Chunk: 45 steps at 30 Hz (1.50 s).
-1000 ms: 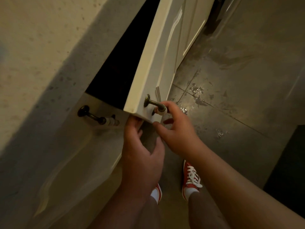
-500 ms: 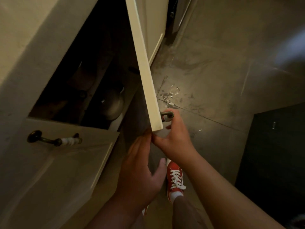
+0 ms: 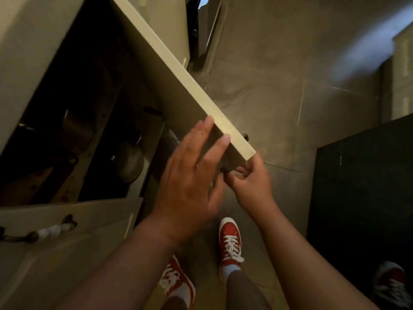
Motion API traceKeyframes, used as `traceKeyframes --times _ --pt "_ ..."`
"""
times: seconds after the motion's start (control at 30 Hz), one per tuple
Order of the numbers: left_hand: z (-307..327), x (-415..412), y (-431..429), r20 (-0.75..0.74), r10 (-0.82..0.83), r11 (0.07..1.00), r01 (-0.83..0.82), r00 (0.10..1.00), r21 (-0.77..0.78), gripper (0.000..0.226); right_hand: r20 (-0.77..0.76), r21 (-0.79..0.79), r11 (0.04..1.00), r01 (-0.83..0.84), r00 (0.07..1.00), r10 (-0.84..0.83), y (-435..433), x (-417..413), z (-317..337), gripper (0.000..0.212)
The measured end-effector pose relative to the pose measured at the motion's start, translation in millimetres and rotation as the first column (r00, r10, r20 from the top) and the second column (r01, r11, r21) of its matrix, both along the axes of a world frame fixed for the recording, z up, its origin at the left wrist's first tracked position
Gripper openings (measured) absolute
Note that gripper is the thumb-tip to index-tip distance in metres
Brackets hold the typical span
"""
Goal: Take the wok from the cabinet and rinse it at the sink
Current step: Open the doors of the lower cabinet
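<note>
A cabinet [image 3: 73, 113] fills the left of the frame, its door [image 3: 201, 108] swung wide. A rounded metal pan, likely the wok [image 3: 129, 163], sits at centre left. The left hand [image 3: 190, 175] is spread, empty; the right hand [image 3: 250, 177] pinches the door's corner. Best hold the door and reach in low.

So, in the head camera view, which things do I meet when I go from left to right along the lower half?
White-and-dark handle on the closed cabinet door → round metal pan inside the open cabinet → left hand → right hand → black cabinet front.
</note>
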<state>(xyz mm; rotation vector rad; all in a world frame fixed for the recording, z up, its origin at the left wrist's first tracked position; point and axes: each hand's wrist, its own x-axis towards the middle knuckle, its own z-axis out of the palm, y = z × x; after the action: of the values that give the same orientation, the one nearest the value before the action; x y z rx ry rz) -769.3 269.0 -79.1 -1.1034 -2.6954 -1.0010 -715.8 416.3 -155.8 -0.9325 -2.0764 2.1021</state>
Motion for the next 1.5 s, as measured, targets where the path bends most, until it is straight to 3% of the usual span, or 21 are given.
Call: traceKeyframes --times 0.13,0.3,0.5,0.8,1.17,1.37,1.5 --pt "7.3 -34.9 23.7 -0.112 -0.077 0.979 0.054 0.991 -0.195 0.078 0.004 0.074 0.997 0.015 1.0 -0.016 22.1 -4.1 0.9 0.034" --pt "15.7 -61.1 60.9 -0.199 -0.136 0.946 0.067 0.97 -0.317 0.08 0.053 0.036 0.988 0.151 0.987 -0.152 62.7 -27.6 0.7 0.014" --pt "17.8 -94.9 120.3 -0.234 -0.087 0.94 0.001 0.968 -0.342 0.077 -0.025 0.005 0.981 0.192 0.981 -0.192 116.3 -73.3 0.6 0.018" --pt "7.1 -125.7 177.0 -0.275 0.029 0.929 -0.128 0.961 -0.347 0.085 -0.062 0.058 0.992 0.112 0.992 -0.108 172.5 -124.2 0.0 0.01" --pt "13.0 -148.0 206.8 -0.282 0.111 0.894 -0.22 0.953 -0.391 0.088 -0.032 0.078 0.994 0.074 0.997 -0.072 199.4 -162.0 2.7 0.01" --pt "22.8 -143.0 205.5 -0.219 0.107 0.896 -0.19 0.97 -0.402 0.084 0.015 0.07 0.996 0.056 0.998 -0.057 202.3 -162.0 10.6 0.011" --pt "24.4 -117.2 176.3 -0.05 0.154 0.954 -0.162 0.987 -0.252 0.068 0.122 0.197 0.972 0.125 0.981 -0.15 187.5 -141.1 4.1 0.035"
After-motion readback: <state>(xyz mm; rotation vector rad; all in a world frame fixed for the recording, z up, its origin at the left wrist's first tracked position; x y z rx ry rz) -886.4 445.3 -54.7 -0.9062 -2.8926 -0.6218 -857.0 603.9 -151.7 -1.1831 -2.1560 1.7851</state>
